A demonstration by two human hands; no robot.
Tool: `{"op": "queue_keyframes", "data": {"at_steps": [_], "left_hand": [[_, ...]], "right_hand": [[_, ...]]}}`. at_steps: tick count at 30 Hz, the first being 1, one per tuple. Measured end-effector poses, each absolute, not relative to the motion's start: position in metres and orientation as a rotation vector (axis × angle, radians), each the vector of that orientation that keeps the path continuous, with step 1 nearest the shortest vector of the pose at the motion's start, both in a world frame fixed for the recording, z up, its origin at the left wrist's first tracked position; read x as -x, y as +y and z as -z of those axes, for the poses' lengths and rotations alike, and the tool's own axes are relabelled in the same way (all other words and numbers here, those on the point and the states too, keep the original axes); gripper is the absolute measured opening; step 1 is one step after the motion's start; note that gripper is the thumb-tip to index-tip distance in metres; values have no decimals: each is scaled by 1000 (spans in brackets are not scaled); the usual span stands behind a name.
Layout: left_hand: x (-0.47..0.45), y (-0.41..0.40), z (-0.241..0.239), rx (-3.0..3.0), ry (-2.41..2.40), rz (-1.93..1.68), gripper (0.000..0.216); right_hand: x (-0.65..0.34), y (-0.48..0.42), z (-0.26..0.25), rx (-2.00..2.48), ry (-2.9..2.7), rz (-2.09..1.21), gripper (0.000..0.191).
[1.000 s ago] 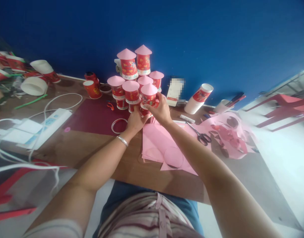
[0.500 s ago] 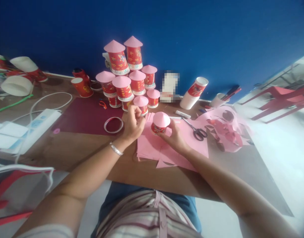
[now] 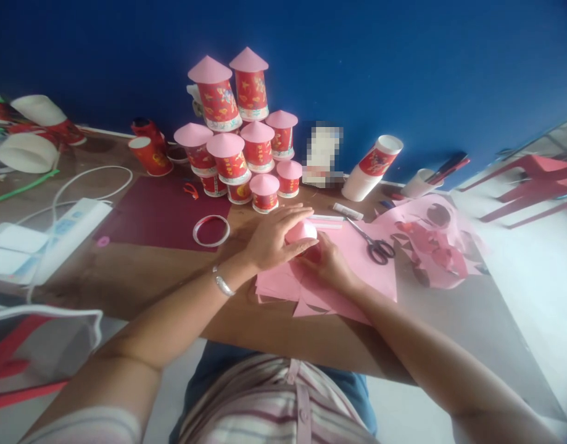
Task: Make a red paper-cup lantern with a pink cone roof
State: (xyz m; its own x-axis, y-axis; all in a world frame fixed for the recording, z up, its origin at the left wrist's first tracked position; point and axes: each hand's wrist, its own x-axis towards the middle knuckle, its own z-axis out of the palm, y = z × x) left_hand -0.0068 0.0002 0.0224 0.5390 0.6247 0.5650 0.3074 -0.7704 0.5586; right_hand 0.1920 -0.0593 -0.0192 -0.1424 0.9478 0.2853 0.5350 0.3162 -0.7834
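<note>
A small red paper cup topped with a pink paper cone (image 3: 302,232) is between my hands over the pink sheets. My left hand (image 3: 279,237) curves over the cone, fingers along its far side and thumb along its near side. Below it, my right hand (image 3: 328,262) wraps round the cup, most of which is hidden. Pink paper sheets (image 3: 357,277) lie under both hands, with black-handled scissors (image 3: 379,250) on top. Just beyond is a finished-looking small red cup with a pink cone roof (image 3: 265,194).
More pink-roofed red cups (image 3: 230,157) are stacked against the blue wall. Cut pink scraps (image 3: 443,246) lie to the right. A tape roll (image 3: 211,231) rests on a maroon sheet (image 3: 158,216). A power strip (image 3: 63,240) is at left, tall stacked cups (image 3: 373,166) at the back.
My left hand has moved right from beside the small cups onto the pink cone, opening from a pinch. My right hand still holds the cup, now slightly lower. The view has shifted slightly.
</note>
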Motion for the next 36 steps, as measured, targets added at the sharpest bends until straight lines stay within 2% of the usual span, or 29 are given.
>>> {"op": "queue_keyframes", "data": {"at_steps": [4, 8, 11, 15, 20, 25, 36], "left_hand": [[6, -1, -21, -2389, 820, -1064, 46], [8, -2, -19, -2381, 796, -1077, 48], [10, -3, -17, -2368, 800, -1044, 62], [16, -4, -20, -2311, 868, -1010, 87], [23, -5, -24, -2410, 933, -968, 77], [21, -9, -21, -2644, 1000, -844, 99], [19, -12, -20, -2684, 1042, -817, 87]], "right_hand": [[-203, -58, 19, 1370, -1831, -654, 64], [-215, -58, 15, 1321, -1865, -605, 67], [-224, -62, -1, 1302, -1847, -579, 72], [-227, -66, -27, 1304, -1756, -519, 63], [-208, -59, -37, 1143, -1844, -441, 58], [-190, -48, -20, 1093, -1918, -427, 56], [-188, -49, -15, 1148, -1888, -495, 54]]}}
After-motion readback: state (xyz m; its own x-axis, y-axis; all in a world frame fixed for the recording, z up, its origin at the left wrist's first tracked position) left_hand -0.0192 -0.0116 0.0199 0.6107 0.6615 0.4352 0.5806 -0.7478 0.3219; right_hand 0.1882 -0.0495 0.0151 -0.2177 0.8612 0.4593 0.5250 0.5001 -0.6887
